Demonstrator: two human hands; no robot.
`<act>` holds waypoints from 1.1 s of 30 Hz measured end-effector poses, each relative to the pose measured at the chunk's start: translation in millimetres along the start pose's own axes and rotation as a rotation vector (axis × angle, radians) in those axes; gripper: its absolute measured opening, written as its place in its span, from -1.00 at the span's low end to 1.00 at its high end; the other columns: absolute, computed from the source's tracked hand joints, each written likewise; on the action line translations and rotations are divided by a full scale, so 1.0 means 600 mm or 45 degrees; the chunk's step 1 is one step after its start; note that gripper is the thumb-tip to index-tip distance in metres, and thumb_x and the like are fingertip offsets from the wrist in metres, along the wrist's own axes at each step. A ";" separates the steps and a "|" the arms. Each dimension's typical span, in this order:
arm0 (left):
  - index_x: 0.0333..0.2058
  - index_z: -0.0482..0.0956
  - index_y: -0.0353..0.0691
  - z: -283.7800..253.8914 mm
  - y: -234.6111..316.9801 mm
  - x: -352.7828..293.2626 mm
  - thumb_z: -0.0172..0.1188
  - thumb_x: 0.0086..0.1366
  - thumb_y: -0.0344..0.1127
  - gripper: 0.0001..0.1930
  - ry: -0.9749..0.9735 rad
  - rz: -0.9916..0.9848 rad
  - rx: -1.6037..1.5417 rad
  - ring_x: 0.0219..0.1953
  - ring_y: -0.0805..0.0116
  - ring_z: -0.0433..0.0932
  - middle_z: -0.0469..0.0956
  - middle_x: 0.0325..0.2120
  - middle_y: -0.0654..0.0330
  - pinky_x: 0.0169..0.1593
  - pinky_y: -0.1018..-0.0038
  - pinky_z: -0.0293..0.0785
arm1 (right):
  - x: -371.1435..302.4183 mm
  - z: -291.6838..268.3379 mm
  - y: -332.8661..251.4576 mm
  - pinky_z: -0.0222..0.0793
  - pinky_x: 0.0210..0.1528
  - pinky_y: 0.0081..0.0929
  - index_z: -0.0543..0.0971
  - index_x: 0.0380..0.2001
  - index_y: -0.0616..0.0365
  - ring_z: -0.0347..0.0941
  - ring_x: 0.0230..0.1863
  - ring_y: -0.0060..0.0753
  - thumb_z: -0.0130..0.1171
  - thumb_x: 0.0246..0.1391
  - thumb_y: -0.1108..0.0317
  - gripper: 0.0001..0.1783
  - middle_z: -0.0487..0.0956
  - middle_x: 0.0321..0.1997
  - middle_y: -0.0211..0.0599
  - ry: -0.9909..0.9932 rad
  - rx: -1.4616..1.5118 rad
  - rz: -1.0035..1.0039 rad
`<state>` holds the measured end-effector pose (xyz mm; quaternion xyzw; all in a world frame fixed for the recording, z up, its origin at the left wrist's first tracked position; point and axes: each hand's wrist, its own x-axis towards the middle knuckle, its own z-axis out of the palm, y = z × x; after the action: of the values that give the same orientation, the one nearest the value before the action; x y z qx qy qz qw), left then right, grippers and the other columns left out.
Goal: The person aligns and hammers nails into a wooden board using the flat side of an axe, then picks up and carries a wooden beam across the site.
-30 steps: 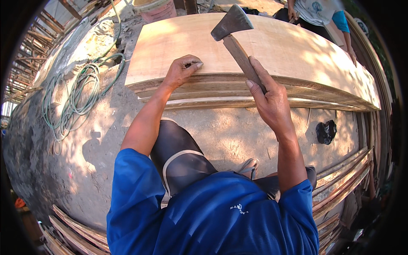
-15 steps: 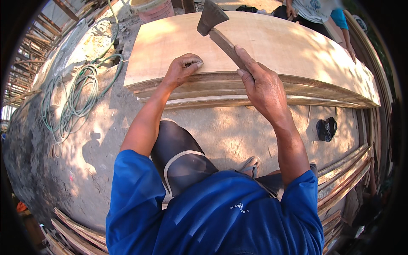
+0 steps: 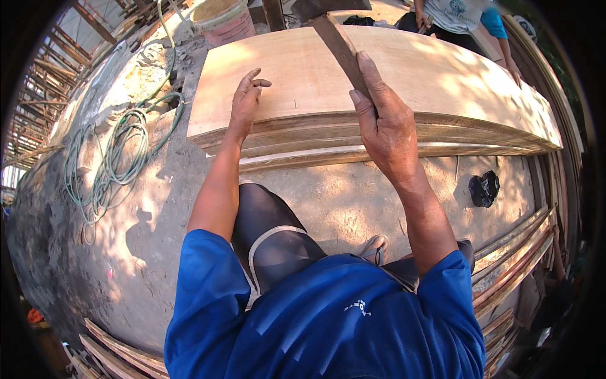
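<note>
A hatchet with a wide dark head and a wooden handle (image 3: 341,50) is raised in my right hand (image 3: 391,129), my fingers wrapped round its lower handle and the thumb along it. Its head is partly cut off by the top of the picture. My left hand (image 3: 247,98) is open over the pale wooden panel (image 3: 278,63), fingers apart and holding nothing. To the right of that hand, a thin nail (image 3: 295,104) stands upright in the panel close to its near edge. Below the top panel, several boards are stacked.
A green hose (image 3: 120,145) lies coiled on the ground at left. A pinkish bucket (image 3: 224,22) stands behind the panel. Another person's hand (image 3: 424,22) shows beyond its far edge. A black plastic bag (image 3: 484,189) lies at right, near long timber strips (image 3: 511,265).
My left hand has let go of the nail, opened and moved left. My right hand has tilted the hatchet, its head now further up and right. The nail is now visible.
</note>
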<state>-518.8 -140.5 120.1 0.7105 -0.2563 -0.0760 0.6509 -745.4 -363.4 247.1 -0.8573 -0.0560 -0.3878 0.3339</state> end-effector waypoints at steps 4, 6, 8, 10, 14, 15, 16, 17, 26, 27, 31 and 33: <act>0.40 0.16 -0.36 -0.057 -0.029 0.009 -0.02 0.40 -0.45 -0.40 0.427 -0.017 -0.171 -0.45 0.67 0.31 0.61 -0.04 0.08 -0.34 0.68 0.33 | -0.060 0.046 0.061 0.54 -0.25 0.01 0.34 0.43 -0.15 0.62 -0.32 0.07 0.16 0.31 0.29 -0.37 0.66 -0.27 -0.04 -0.795 -0.422 0.152; 0.39 0.17 -0.38 -0.049 -0.034 0.012 -0.02 0.45 -0.45 -0.44 0.579 -0.077 -0.350 -0.37 0.60 0.42 0.62 -0.02 0.03 -0.25 0.62 0.43 | -0.056 0.031 0.074 0.53 -0.24 0.02 0.36 0.42 -0.12 0.63 -0.30 0.08 0.16 0.32 0.29 -0.39 0.67 -0.26 -0.02 -0.722 -0.395 0.160; 0.36 0.20 -0.41 -0.060 -0.047 0.002 -0.02 0.49 -0.45 -0.49 0.526 -0.027 -0.324 -0.19 0.46 0.56 0.61 0.01 -0.03 -0.13 0.56 0.51 | -0.044 0.024 0.042 0.52 -0.24 0.02 0.38 0.41 -0.09 0.63 -0.29 0.08 0.15 0.32 0.29 -0.40 0.67 -0.25 0.01 -0.692 -0.326 0.173; 0.32 0.26 -0.43 -0.040 -0.049 0.000 -0.02 0.50 -0.44 -0.54 0.372 0.104 -0.142 -0.05 0.34 0.61 0.60 0.05 -0.07 -0.01 0.54 0.54 | -0.021 0.012 0.009 0.52 -0.26 -0.05 0.40 0.40 -0.09 0.64 -0.30 0.00 0.16 0.34 0.36 -0.42 0.68 -0.22 0.00 -0.218 -0.082 0.160; 0.23 0.34 -0.48 -0.018 -0.038 0.013 0.06 0.50 -0.42 -0.60 0.426 0.010 -0.258 0.05 0.23 0.64 0.59 0.09 -0.09 0.10 0.44 0.59 | -0.047 0.034 0.031 0.51 -0.31 -0.11 0.32 0.45 -0.03 0.62 -0.35 -0.09 0.16 0.34 0.42 -0.36 0.65 -0.27 -0.01 -0.100 -0.004 0.045; 0.24 0.34 -0.51 -0.019 -0.035 0.012 0.09 0.50 -0.43 -0.58 0.450 -0.057 -0.324 0.06 0.18 0.66 0.58 0.09 -0.11 0.10 0.40 0.62 | -0.064 0.043 0.051 0.50 -0.30 -0.08 0.33 0.44 -0.05 0.62 -0.34 -0.03 0.16 0.35 0.38 -0.38 0.65 -0.27 0.01 -0.520 -0.266 0.167; 0.24 0.34 -0.51 -0.032 -0.038 0.009 0.09 0.50 -0.43 -0.58 0.455 -0.047 -0.325 0.06 0.18 0.66 0.58 0.09 -0.11 0.10 0.40 0.62 | -0.069 0.049 0.059 0.49 -0.29 -0.05 0.34 0.44 -0.07 0.62 -0.33 0.03 0.16 0.35 0.33 -0.39 0.65 -0.28 0.02 -0.936 -0.517 0.282; 0.26 0.33 -0.52 -0.041 -0.041 0.006 0.09 0.50 -0.43 -0.56 0.455 -0.075 -0.306 0.05 0.17 0.66 0.58 0.09 -0.12 0.09 0.40 0.63 | -0.070 0.044 0.070 0.49 -0.29 -0.05 0.34 0.44 -0.07 0.62 -0.33 0.03 0.16 0.35 0.33 -0.39 0.65 -0.28 0.02 -0.930 -0.520 0.274; 0.20 0.46 -0.47 -0.028 -0.018 0.004 0.06 0.50 -0.42 -0.63 0.521 -0.115 -0.368 0.02 0.13 0.69 0.61 0.04 -0.13 0.04 0.39 0.66 | -0.064 0.048 0.038 0.50 -0.28 -0.02 0.41 0.40 -0.10 0.62 -0.34 0.06 0.15 0.33 0.34 -0.42 0.66 -0.24 0.01 -0.043 0.052 0.049; 0.18 0.46 -0.48 -0.023 -0.019 0.007 0.05 0.49 -0.44 -0.64 0.501 -0.153 -0.338 0.01 0.13 0.69 0.62 0.03 -0.13 0.03 0.40 0.66 | -0.086 0.050 0.058 0.50 -0.28 0.00 0.39 0.41 -0.08 0.60 -0.35 0.07 0.13 0.29 0.40 -0.38 0.65 -0.25 0.01 -0.388 -0.224 0.119; 0.21 0.42 -0.58 -0.026 -0.008 0.017 0.04 0.46 -0.49 -0.59 0.489 -0.164 -0.286 -0.02 0.12 0.70 0.60 0.06 -0.15 0.00 0.41 0.68 | -0.075 0.033 0.088 0.48 -0.29 0.00 0.35 0.43 -0.14 0.57 -0.39 0.07 0.12 0.27 0.42 -0.34 0.59 -0.34 -0.04 -0.796 -0.322 0.285; 0.26 0.36 -0.60 -0.038 -0.026 -0.001 0.05 0.45 -0.49 -0.54 0.500 -0.175 -0.334 0.00 0.12 0.69 0.57 0.11 -0.17 0.01 0.41 0.68 | -0.067 0.029 0.045 0.48 -0.29 0.01 0.36 0.43 -0.15 0.57 -0.40 0.07 0.12 0.28 0.40 -0.35 0.59 -0.36 -0.05 -0.573 -0.216 0.260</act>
<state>-505.3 -119.9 108.3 0.6370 -0.0638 -0.0132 0.7681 -752.8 -367.0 196.1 -0.9482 -0.0094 -0.1547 0.2773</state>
